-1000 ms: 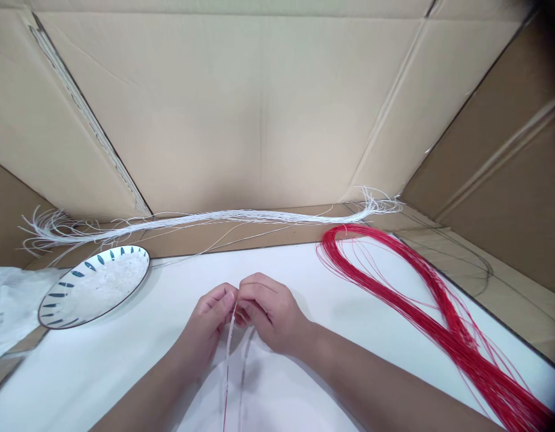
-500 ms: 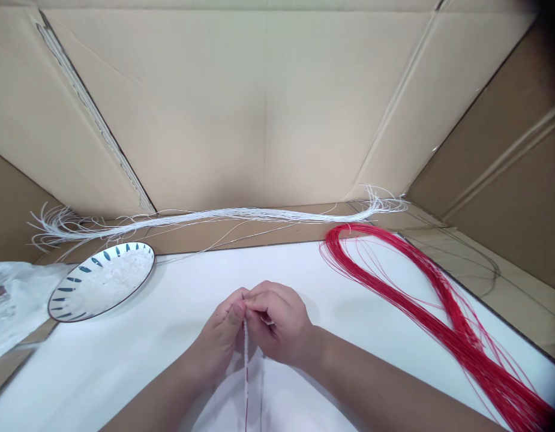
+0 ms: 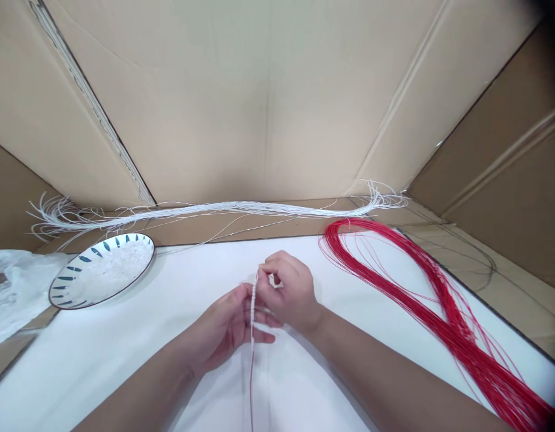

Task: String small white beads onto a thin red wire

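A thin red cord [image 3: 251,384] runs up from the bottom edge, and its upper stretch is a bumpy white length [image 3: 253,303], either beads or knots, too small to tell. My right hand [image 3: 291,291] pinches the top end of this cord between thumb and fingertips. Just left of it, my left hand [image 3: 227,324] is turned palm up with its fingers stretched out behind the cord, which passes across them. A short white strand [image 3: 266,329] sticks out to the right from the cord, below my right hand.
An oval plate [image 3: 56,294] with dark blue marks holds small clear-white bits at left, beside a plastic bag [image 3: 16,294]. A bundle of white cords [image 3: 232,207] lies along the back by the cardboard wall [image 3: 259,108]. Looped red cords [image 3: 394,300] lie at right on the white tabletop [image 3: 160,324].
My right hand has moved up with the cord's top end. My left hand has gone from pinching close beside it to stretched-out fingers. More of the white length shows.
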### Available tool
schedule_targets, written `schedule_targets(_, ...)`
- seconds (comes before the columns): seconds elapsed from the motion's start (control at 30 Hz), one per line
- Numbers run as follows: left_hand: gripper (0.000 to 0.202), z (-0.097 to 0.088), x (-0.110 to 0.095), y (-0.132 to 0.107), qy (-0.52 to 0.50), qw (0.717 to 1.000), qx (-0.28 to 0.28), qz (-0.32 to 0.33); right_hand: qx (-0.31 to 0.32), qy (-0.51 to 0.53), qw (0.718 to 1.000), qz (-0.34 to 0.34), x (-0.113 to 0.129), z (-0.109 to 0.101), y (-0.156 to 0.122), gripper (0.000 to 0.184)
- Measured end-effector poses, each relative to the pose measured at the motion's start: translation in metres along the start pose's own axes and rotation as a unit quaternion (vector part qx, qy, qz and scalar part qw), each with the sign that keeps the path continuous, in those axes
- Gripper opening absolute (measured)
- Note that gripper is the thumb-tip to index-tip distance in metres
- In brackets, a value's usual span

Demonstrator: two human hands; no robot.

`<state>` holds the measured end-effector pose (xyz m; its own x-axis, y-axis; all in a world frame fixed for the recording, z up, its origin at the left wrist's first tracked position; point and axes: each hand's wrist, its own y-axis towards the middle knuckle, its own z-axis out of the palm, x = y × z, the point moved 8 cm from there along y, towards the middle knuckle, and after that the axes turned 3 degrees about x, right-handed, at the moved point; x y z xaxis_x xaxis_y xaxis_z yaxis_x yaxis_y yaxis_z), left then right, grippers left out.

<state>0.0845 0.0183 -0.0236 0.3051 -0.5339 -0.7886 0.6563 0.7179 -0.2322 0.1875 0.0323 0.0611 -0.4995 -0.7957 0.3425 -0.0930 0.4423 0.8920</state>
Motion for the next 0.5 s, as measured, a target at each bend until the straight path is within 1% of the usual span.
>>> schedule_targets(0.1,0.031,0.001,0.009,-0.003,0.030,0.998,0.017,-0.047,-0.014,-0.012,0.999,0.039,-0.019,-0.008,0.003,0.016)
schedule_targets(0.2,0.027,0.000,0.014,-0.005,0.047,0.997,0.006,-0.065,-0.025,-0.009,0.997,0.075,-0.032,-0.012,0.003,0.015)
schedule_targets(0.37,0.025,-0.002,0.014,-0.003,0.053,0.997,-0.037,-0.046,-0.010,0.030,0.990,0.140,-0.042,-0.009,0.001,0.012)
schedule_targets(0.43,0.024,-0.005,0.012,-0.002,0.056,0.997,-0.057,-0.025,0.002,0.050,0.985,0.167,-0.046,-0.007,0.000,0.007)
schedule_targets(0.47,0.024,-0.006,0.010,-0.002,0.058,0.996,-0.068,-0.015,0.005,0.073,0.978,0.193,-0.051,-0.005,-0.002,0.009)
schedule_targets(0.5,0.024,-0.009,0.009,-0.002,0.061,0.995,-0.080,-0.005,0.004,0.112,0.965,0.236,-0.059,-0.003,-0.006,0.016)
